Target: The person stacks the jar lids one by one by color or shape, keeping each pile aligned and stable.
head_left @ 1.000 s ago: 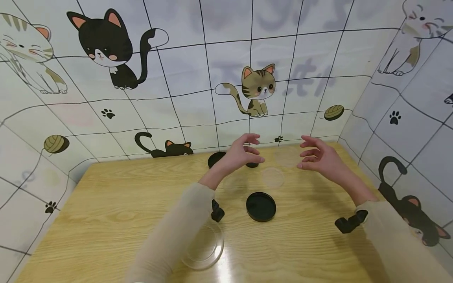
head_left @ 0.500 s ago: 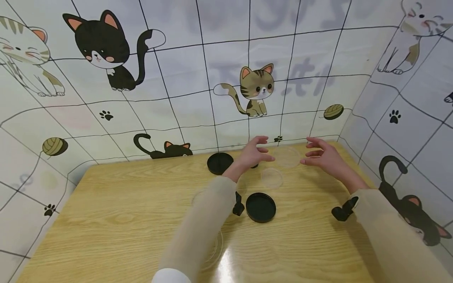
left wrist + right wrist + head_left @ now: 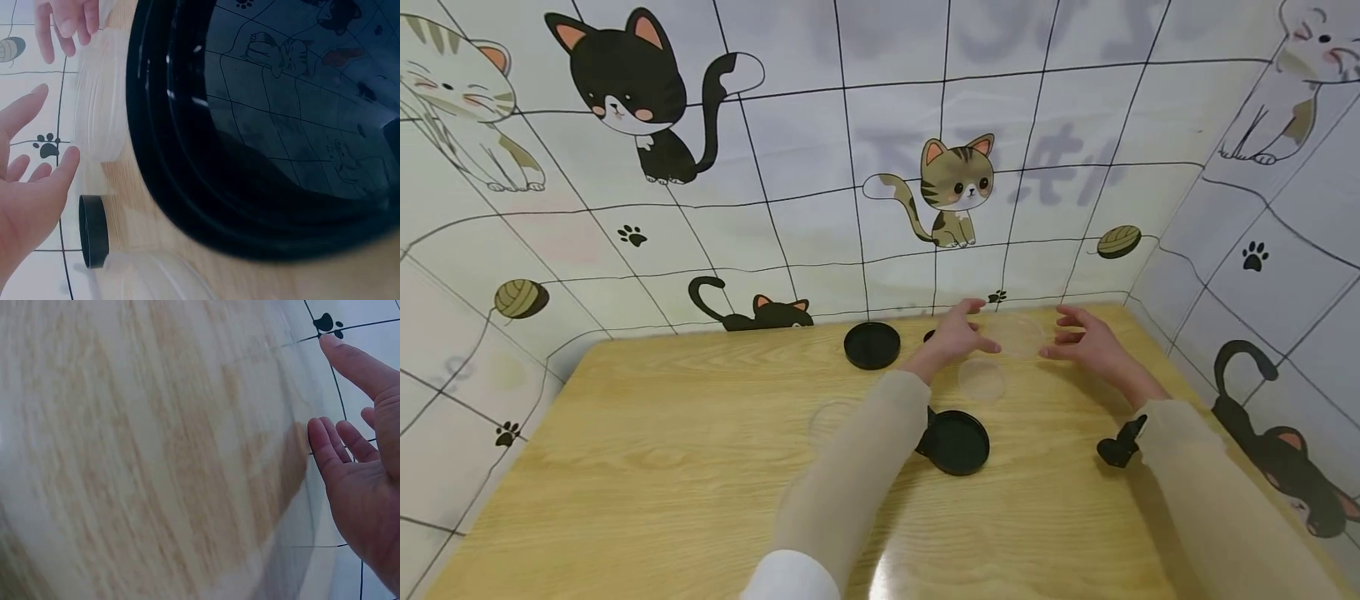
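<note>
A clear round dish [image 3: 1017, 336] stands at the back of the table between the two hands. Left of it, the left hand [image 3: 957, 337] has its fingers spread and holds nothing; in the left wrist view the same hand [image 3: 31, 181] is apart from the clear dish [image 3: 101, 97]. On the dish's right side is the right hand [image 3: 1093, 350], fingers loosely bent, empty; the right wrist view shows this hand [image 3: 365, 456] with thumb and fingers apart. A smaller clear disc [image 3: 981, 379] lies just in front of the dish.
A black round lid [image 3: 872, 345] lies at the back, left of the left hand. Another black lid [image 3: 958, 443] sits nearer, by the left wrist. A small black cap [image 3: 94, 231] stands near the wall. A faint clear disc [image 3: 831, 421] is partly behind the left sleeve.
The left hand has moved right, toward the clear dish, uncovering the back black lid. The right hand has shifted slightly, its fingers still apart from the dish. The view has tilted a little.
</note>
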{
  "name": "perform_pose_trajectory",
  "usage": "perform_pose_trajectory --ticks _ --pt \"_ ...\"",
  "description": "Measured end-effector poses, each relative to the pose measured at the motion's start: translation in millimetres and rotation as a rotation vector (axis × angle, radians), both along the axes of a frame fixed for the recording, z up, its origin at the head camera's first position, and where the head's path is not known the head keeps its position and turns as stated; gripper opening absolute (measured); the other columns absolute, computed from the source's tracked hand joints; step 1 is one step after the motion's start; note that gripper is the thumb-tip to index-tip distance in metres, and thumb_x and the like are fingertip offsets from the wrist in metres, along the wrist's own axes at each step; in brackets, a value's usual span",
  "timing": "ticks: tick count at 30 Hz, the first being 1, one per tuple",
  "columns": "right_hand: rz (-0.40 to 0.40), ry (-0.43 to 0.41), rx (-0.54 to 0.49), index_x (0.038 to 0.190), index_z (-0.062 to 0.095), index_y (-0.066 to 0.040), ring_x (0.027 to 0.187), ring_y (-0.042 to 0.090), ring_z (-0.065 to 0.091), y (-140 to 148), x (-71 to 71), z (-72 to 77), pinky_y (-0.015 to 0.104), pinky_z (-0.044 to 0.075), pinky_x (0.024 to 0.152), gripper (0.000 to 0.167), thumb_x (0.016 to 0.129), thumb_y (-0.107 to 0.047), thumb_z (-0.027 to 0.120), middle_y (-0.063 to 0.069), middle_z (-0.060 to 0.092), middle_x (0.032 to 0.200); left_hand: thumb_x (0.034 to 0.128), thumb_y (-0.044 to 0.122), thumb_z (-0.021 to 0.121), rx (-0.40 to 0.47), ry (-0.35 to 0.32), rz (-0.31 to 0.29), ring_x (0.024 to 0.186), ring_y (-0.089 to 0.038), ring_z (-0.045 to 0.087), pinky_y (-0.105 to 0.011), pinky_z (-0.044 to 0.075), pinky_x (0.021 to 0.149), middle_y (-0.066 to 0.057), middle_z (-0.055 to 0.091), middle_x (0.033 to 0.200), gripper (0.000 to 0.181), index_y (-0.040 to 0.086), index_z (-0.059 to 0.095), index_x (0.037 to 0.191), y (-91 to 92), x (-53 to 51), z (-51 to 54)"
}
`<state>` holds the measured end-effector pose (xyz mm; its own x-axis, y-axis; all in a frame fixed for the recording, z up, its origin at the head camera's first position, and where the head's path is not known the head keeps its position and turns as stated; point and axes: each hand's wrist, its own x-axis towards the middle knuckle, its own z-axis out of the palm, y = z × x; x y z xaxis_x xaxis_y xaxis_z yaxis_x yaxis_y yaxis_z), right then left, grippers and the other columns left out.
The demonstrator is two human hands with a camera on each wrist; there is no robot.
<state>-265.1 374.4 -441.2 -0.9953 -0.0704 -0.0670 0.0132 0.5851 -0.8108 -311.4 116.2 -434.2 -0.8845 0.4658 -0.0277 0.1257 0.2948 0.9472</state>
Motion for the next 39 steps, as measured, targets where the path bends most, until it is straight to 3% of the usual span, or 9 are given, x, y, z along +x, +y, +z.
perform_pose_trajectory --ticks 7,14,22,30,35,39 --pt "0.007 -0.024 0.030 0.162 0.013 0.001 0.136 0.048 0.042 3 -2.1 -4.6 0.059 0.039 0.108 0.100 0.092 -0.022 0.080 0.032 0.031 0.154 0.0827 0.007 0.087 -0.074 0.015 0.006 0.137 -0.029 0.050 -0.038 0.050 0.101 -0.007 0.041 0.159 0.088 0.012 0.040 0.157 15.9 1.2 3.6" --pt "0.048 -0.059 0.037 0.161 0.014 0.002 0.138 0.048 0.038 4 -7.9 -5.6 0.061 0.035 0.110 0.099 0.092 -0.022 0.080 0.031 0.031 0.155 0.0787 0.008 0.090 -0.163 0.033 0.042 0.129 -0.023 0.055 -0.033 0.050 0.098 -0.003 0.044 0.157 0.092 0.015 0.041 0.156 27.9 -4.5 -2.8" --pt "0.071 -0.064 0.052 0.159 0.016 0.007 0.134 0.047 0.039 5 -12.3 -8.3 0.058 0.036 0.108 0.096 0.092 -0.020 0.079 0.032 0.036 0.151 0.0785 0.006 0.090 -0.167 0.013 0.080 0.132 -0.023 0.054 -0.034 0.049 0.101 -0.005 0.049 0.153 0.090 0.014 0.043 0.155 33.5 -7.8 -5.6" --pt "0.083 -0.082 0.100 0.160 0.017 0.004 0.133 0.046 0.041 8 -14.6 -8.4 0.060 0.034 0.110 0.099 0.091 -0.028 0.080 0.031 0.037 0.149 0.0782 0.003 0.089 -0.179 -0.004 0.123 0.126 -0.023 0.057 -0.030 0.048 0.101 -0.008 0.058 0.142 0.084 0.011 0.047 0.151 39.7 -10.5 -8.3" --pt "0.093 -0.094 0.103 0.159 0.021 0.005 0.131 0.044 0.041 11 -16.0 -10.1 0.059 0.035 0.109 0.097 0.091 -0.028 0.081 0.030 0.039 0.147 0.0781 0.000 0.088 -0.172 0.002 0.106 0.121 -0.024 0.059 -0.031 0.050 0.097 -0.010 0.061 0.136 0.082 0.007 0.049 0.150 39.9 -12.6 -10.3" --pt "0.093 -0.084 0.094 0.156 0.029 0.007 0.125 0.040 0.045 11 -16.2 -12.4 0.049 0.039 0.104 0.090 0.090 -0.024 0.082 0.028 0.046 0.140 0.0785 -0.002 0.087 -0.157 0.005 0.083 0.119 -0.024 0.059 -0.031 0.051 0.095 -0.012 0.061 0.134 0.076 0.003 0.053 0.146 38.5 -12.9 -11.7"
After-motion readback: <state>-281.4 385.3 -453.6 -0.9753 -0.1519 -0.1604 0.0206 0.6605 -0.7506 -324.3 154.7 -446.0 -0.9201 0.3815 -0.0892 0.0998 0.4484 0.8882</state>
